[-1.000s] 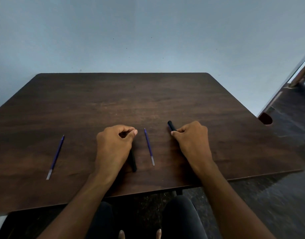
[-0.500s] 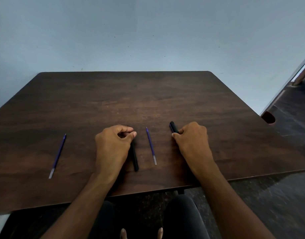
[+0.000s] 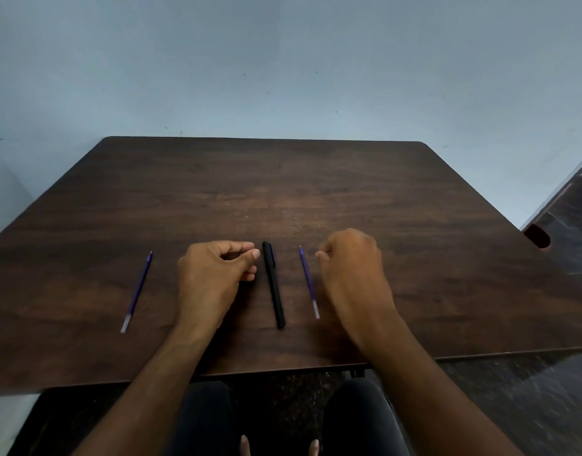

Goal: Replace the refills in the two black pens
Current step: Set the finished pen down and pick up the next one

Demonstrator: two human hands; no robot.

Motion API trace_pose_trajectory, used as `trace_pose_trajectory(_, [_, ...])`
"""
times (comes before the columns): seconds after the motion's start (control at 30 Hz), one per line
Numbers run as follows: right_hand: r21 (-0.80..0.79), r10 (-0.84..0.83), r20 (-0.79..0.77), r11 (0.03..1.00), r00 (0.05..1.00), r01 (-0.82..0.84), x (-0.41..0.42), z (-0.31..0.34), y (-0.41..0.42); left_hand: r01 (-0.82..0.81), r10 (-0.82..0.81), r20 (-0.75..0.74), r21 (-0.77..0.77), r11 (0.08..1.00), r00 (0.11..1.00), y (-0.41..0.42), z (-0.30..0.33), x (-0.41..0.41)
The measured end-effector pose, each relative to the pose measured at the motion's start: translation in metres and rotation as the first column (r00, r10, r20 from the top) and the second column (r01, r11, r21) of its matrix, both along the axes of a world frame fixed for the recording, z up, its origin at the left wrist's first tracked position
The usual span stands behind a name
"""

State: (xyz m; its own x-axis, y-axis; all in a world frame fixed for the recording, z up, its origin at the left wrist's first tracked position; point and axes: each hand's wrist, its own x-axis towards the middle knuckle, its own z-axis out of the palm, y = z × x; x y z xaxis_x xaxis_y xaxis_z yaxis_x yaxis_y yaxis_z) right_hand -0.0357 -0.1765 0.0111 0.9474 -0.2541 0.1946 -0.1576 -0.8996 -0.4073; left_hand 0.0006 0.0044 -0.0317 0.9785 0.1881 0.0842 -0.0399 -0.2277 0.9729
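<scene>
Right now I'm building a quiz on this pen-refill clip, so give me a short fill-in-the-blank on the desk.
1. The black pen lies between the left hand and a ____ refill.
2. The number of black pens in plain view is ____.
3. The other refill lies on the table, to the ____ of the left hand.
4. The right hand is curled ____ of the nearer refill.

Missing words: purple; one; left; right

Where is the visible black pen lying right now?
In the head view, the black pen lies flat on the table near its front edge, between the left hand and the purple refill, touching neither.
</scene>
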Motion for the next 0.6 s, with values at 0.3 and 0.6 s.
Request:
trace_pose_trajectory(0.3, [-0.124,0.146,0.060,0.983,0.987,-0.138,0.001,-0.014,0.060,0.029,-0.026,0.096,-0.031,0.999,0.995,0.005,-0.013,-0.008])
trace_pose_trajectory(0.6, [-0.047,0.103,-0.059,0.993,0.993,-0.106,0.011,-0.014,0.059,0.037,-0.032,0.082,-0.058,0.998,0.996,0.005,-0.015,-0.006])
